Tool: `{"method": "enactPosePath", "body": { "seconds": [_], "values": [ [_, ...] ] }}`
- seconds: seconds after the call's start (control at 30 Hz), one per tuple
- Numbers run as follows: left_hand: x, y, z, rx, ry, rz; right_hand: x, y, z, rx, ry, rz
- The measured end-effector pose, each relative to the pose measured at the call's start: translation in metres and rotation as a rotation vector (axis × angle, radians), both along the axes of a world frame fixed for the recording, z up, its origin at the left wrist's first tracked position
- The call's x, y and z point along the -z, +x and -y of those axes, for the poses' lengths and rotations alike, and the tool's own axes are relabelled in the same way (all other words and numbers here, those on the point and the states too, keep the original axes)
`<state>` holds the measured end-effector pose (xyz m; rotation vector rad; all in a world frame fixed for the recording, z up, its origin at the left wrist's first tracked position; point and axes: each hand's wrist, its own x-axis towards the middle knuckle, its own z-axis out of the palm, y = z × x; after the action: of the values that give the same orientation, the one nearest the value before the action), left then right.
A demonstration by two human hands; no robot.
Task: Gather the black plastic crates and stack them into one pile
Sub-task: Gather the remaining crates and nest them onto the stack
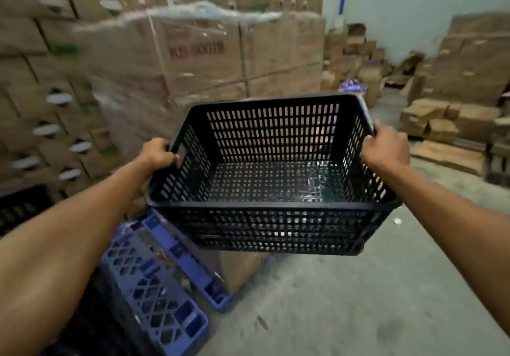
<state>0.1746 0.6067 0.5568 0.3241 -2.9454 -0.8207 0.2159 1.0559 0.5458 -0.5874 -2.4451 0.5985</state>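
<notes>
Now, crate: black crate point(271, 179) with slotted mesh walls and perforated floor, empty, hanging in the air between both grips
Left grip: left hand point(157, 153) is closing around the left rim
Right grip: right hand point(385, 146) is clasping the right rim
Below left grip: blue pallet point(154, 281) lying on concrete floor point(358, 300)
Beyond grips: wrapped cardboard boxes point(204, 60)

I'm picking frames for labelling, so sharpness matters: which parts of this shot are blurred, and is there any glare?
Head view: the stacked cardboard boxes at left are smeared by motion blur; the black slotted plastic crate and both hands, left and right, stay fairly sharp; a wet-looking glare patch sits on the crate floor; wide-angle distortion bends the edges.
</notes>
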Motion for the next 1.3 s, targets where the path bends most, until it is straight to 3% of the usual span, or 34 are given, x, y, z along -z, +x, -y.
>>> {"method": "enactPosePath", "body": {
  "seconds": [0.23,0.47,0.77,1.0,1.17,1.3],
  "values": [
    [-0.170,0.109,0.052,-0.107,0.015,-0.401,-0.165,0.062,0.057,-0.056,0.025,-0.251],
    [-0.260,0.223,0.165,-0.329,-0.176,-0.646,-0.241,0.093,0.160,-0.254,-0.032,-0.418],
    [-0.312,0.441,0.248,-0.635,-0.402,-0.698,-0.290,0.119,0.321,-0.711,-0.191,-0.481],
    [-0.316,0.542,0.267,-0.774,-0.505,-0.651,-0.311,0.170,0.383,-0.832,-0.014,-0.413],
    [-0.317,0.575,0.269,-0.829,-0.503,-0.486,-0.319,0.195,0.392,-0.920,0.204,-0.290],
    [-0.311,0.584,0.270,-0.887,-0.479,-0.364,-0.315,0.198,0.400,-0.976,0.226,-0.237]
  ]
}}
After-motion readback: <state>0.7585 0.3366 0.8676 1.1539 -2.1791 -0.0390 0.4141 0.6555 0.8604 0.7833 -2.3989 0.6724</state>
